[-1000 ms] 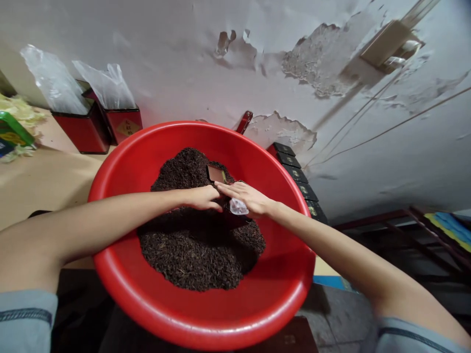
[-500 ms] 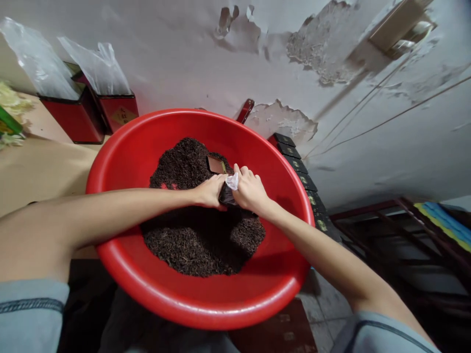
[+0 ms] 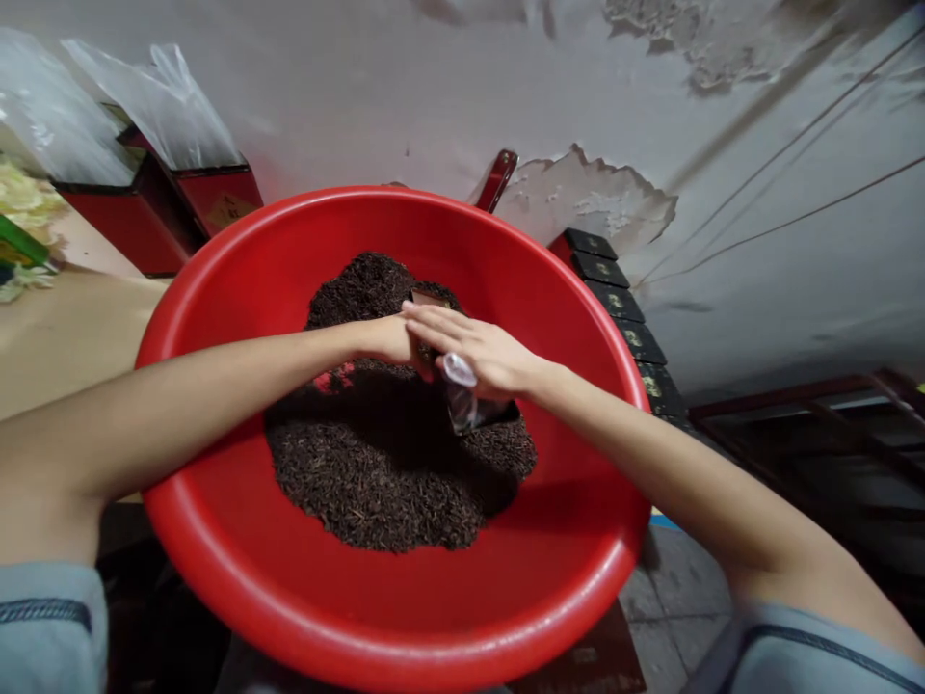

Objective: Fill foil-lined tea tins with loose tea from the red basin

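A big red basin [image 3: 448, 636] holds a heap of dark dried leaves [image 3: 383, 492]. Over the heap, a tin with a clear plastic bag [image 3: 462, 395] sticking out of it stands tilted below my hands. My right hand [image 3: 484, 352] lies across the top of the bag and over my left fingers, its own fingers stretched out. Just left of it is my left hand [image 3: 397, 339], with its fingertips mostly hidden under the right one. Behind them, a small open container [image 3: 429, 298] rests on the leaves.
Two red tins [image 3: 221, 198] with tall plastic bags stand at the back left on a tan table [image 3: 79, 337]. Black-topped boxes [image 3: 625, 304] line the right side. A red handle [image 3: 497, 181] rises behind the basin, near the peeling wall.
My right hand has let go of the twisted bag end and opened flat, moving left over my left hand. The bag now shows below the right hand. The view has shifted closer to the basin.
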The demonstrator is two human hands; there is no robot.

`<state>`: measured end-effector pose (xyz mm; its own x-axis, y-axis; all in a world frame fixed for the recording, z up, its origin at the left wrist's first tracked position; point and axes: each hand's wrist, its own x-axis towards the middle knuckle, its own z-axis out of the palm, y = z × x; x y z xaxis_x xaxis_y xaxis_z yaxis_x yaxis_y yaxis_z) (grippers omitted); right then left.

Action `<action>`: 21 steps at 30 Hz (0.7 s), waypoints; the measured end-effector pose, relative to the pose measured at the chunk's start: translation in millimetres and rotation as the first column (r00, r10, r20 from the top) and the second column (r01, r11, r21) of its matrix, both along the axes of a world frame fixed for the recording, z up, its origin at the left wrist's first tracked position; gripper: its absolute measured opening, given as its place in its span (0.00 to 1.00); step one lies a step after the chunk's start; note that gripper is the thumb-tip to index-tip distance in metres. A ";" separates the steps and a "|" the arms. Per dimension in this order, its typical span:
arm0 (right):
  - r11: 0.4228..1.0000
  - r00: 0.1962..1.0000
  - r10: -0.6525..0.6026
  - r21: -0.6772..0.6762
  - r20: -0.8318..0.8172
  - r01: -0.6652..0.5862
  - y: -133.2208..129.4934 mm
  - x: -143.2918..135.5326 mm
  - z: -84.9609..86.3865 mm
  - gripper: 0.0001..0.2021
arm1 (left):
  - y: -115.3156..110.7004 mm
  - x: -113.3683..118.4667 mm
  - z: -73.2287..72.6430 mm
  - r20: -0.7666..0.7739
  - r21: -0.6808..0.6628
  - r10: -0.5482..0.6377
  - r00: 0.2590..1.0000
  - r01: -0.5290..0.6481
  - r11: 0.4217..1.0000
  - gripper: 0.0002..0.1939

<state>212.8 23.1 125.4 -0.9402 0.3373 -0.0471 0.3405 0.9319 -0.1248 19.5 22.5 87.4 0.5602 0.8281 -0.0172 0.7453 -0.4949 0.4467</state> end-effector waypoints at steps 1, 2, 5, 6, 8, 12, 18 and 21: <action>0.995 0.995 -0.098 -0.017 -0.007 0.098 8.1 1.4 -4.1 0.30 | 0.1 -0.9 1.7 -0.014 -0.010 0.000 1.000 0.000 1.000 0.13; 0.979 0.979 -0.202 -0.019 0.000 0.202 15.0 3.2 -7.8 0.30 | -1.0 -0.9 4.3 -0.038 0.006 0.031 0.999 -0.031 1.000 0.11; 0.882 0.881 -0.469 0.067 0.055 0.466 24.4 7.6 -12.2 0.28 | -11.5 4.6 14.8 -0.114 0.078 0.128 0.985 -0.119 0.990 0.17; 0.836 0.834 -0.547 0.115 0.075 0.537 23.9 8.3 -10.7 0.28 | -17.0 7.8 18.0 -0.123 0.088 0.142 0.982 -0.132 0.987 0.16; 0.721 0.717 -0.689 0.202 0.110 0.662 19.0 9.0 -4.8 0.28 | -29.7 14.6 22.1 -0.099 0.087 0.150 0.984 -0.141 0.986 0.17; 0.531 0.508 -0.847 0.277 0.155 0.801 1.0 12.7 6.8 0.23 | -53.9 25.4 19.5 0.072 0.070 0.129 0.989 -0.134 0.988 0.31; 0.629 0.633 -0.769 0.268 0.084 0.729 -20.1 26.0 -3.2 0.28 | -71.8 38.2 6.1 -0.001 0.068 -0.005 1.000 0.005 0.998 0.48; 0.774 0.779 -0.622 0.212 0.082 0.596 -17.3 36.4 -11.1 0.29 | -73.0 42.6 0.2 -0.020 0.105 -0.043 0.999 0.045 0.993 0.50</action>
<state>249.2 5.8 114.2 -0.5216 0.8517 -0.0512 0.8453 0.5240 0.1041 62.1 -50.5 87.5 0.5963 0.8006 0.0589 0.7291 -0.5708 0.3776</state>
